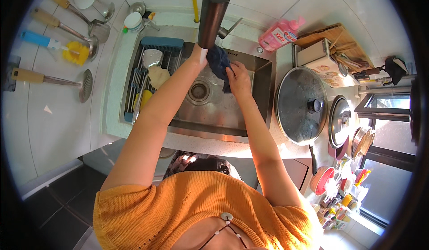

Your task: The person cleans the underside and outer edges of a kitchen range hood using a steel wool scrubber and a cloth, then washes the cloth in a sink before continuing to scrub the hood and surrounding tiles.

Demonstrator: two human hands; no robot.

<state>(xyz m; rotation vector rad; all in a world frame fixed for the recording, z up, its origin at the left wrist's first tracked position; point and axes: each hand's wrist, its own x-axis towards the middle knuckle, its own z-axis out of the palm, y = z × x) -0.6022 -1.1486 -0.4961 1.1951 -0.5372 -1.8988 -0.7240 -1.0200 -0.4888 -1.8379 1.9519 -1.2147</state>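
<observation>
A dark blue cloth (pixel 219 62) hangs bunched between my hands over the stainless steel sink (pixel 214 115). My right hand (pixel 238 77) grips its lower right part, fingers closed around the fabric. My left hand (pixel 200 60) is at the cloth's upper left side, partly hidden behind the dark faucet (pixel 214 18); its fingers cannot be seen clearly. Water from the faucet's mouth runs down onto my left hand. Below the cloth, to the left, lies the round drain (pixel 199 91).
A blue-ended drying rack (pixel 162 42) with a ladle and sponges spans the sink's left side. A pink soap bottle (pixel 278 35) stands behind right. A lidded pan (pixel 301 105) sits right of the sink. Utensils, including a slotted skimmer (pixel 86 86), hang on the left wall.
</observation>
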